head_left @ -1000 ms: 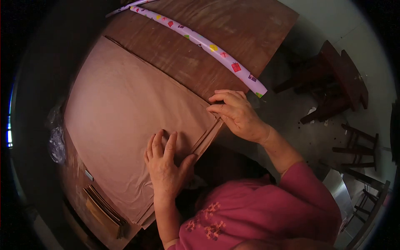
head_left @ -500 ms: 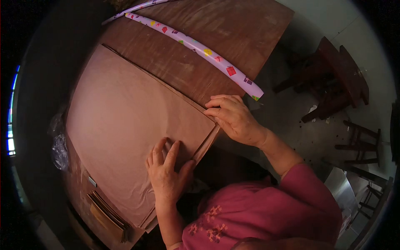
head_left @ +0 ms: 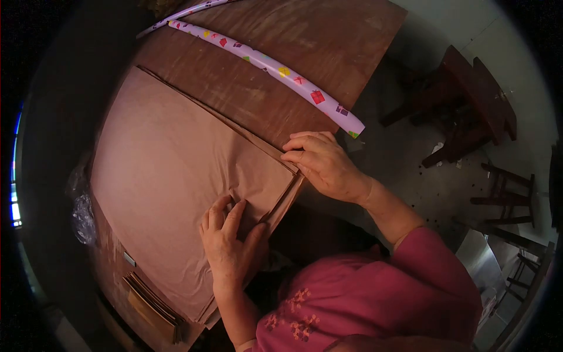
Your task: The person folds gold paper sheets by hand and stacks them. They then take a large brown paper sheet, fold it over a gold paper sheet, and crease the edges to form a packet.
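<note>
A stack of large brown paper sheets (head_left: pixel 158 158) lies on the wooden table. My left hand (head_left: pixel 229 237) rests on the top sheet near the edge closest to me, fingers bent and apart, thumb by that edge. Creases run out from its fingertips, where the paper bulges a little. At the stack's right corner, my right hand (head_left: pixel 325 167) has its fingers bent together on the paper's edge. Its thumb is mostly hidden beneath, and the sheet corner sits against its fingertips.
A long roll of lilac patterned wrapping paper (head_left: pixel 275 69) lies beyond the stack on the table (head_left: pixel 358 35), a second roll (head_left: pixel 182 14) behind it. Folded brown pieces (head_left: pixel 153 308), a small metallic item (head_left: pixel 129 258) and crumpled clear plastic (head_left: pixel 83 217) are at left. Wooden stools (head_left: pixel 505 196) stand right.
The top sheet is more wrinkled around my left fingertips, and its right-hand corner has shifted slightly left. Both hands keep nearly the same places; the whole view has shifted a little.
</note>
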`<state>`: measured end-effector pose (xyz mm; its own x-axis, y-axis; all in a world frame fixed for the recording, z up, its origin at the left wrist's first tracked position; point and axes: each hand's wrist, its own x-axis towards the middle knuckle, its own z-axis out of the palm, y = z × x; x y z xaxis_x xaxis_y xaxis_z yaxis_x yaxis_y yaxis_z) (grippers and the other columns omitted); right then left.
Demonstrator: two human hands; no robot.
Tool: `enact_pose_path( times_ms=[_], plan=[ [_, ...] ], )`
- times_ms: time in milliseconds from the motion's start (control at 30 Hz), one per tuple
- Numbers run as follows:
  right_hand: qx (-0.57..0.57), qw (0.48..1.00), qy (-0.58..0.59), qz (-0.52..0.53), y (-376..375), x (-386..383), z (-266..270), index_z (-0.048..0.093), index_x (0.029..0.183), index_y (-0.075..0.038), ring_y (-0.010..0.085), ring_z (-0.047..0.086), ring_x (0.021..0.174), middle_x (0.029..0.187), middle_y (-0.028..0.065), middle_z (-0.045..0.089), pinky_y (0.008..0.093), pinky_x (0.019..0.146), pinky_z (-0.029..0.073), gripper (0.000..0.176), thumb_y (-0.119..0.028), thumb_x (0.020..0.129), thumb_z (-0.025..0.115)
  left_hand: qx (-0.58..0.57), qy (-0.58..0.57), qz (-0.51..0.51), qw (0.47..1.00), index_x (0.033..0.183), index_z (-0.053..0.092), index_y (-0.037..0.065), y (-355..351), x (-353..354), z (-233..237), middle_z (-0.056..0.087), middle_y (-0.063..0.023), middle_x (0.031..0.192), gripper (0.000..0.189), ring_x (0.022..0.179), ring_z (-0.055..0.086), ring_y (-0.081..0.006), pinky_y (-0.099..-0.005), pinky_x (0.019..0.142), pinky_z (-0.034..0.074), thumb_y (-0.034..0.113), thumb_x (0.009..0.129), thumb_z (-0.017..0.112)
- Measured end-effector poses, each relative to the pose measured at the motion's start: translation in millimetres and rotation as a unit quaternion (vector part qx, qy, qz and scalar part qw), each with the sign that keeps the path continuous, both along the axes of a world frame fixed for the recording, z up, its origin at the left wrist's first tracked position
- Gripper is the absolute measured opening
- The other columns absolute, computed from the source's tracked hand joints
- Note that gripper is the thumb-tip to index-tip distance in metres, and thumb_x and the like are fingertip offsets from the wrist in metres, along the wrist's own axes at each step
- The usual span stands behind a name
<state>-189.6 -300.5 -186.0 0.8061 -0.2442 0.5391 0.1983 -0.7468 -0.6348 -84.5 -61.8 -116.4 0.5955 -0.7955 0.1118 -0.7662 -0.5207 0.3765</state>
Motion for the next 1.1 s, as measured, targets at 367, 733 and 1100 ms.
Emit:
enact_pose_path(
  times_ms=[367, 733, 1100],
  plan=[
    [-0.004, 1.000, -0.003, -0.005, 0.3, 0.7, 0.2, 0.068, 0.107, -0.006, 0.0269, 0.058, 0.113, 0.111, 0.0070, 0.063, 0.0402, 0.097, 0.040, 0.021, -0.005, 0.087, 0.062, -0.011, 0.028, 0.003, 1.000, 0.119, 0.067, 0.007, 3.0, 1.1, -0.8, 0.058, -0.0132, 0.130, 0.052, 0.116, 0.052, -0.0355, -0.0446, 0.101, 0.043, 0.018, 0.070, 0.081],
    [0.012, 1.000, -0.015, -0.002, -1.7, 0.1, 1.4, 0.069, 0.107, -0.008, 0.0265, 0.060, 0.111, 0.111, 0.0064, 0.064, 0.0389, 0.094, 0.042, 0.025, -0.001, 0.084, 0.064, -0.018, 0.051, 0.002, 0.999, 0.119, 0.067, 0.007, 7.0, 4.5, -2.9, 0.056, -0.0143, 0.131, 0.048, 0.118, 0.051, -0.0351, -0.0444, 0.103, 0.041, 0.017, 0.074, 0.076],
    [0.082, 0.996, -0.028, 0.037, -5.0, -5.4, 7.1, 0.071, 0.099, -0.009, 0.0263, 0.061, 0.108, 0.114, 0.0062, 0.064, 0.0382, 0.093, 0.045, 0.024, 0.002, 0.077, 0.069, -0.023, 0.057, 0.008, 0.998, 0.118, 0.067, 0.007, 6.7, 4.4, -2.9, 0.056, -0.0143, 0.131, 0.047, 0.120, 0.051, -0.0352, -0.0445, 0.104, 0.040, 0.018, 0.074, 0.076]
  ],
)
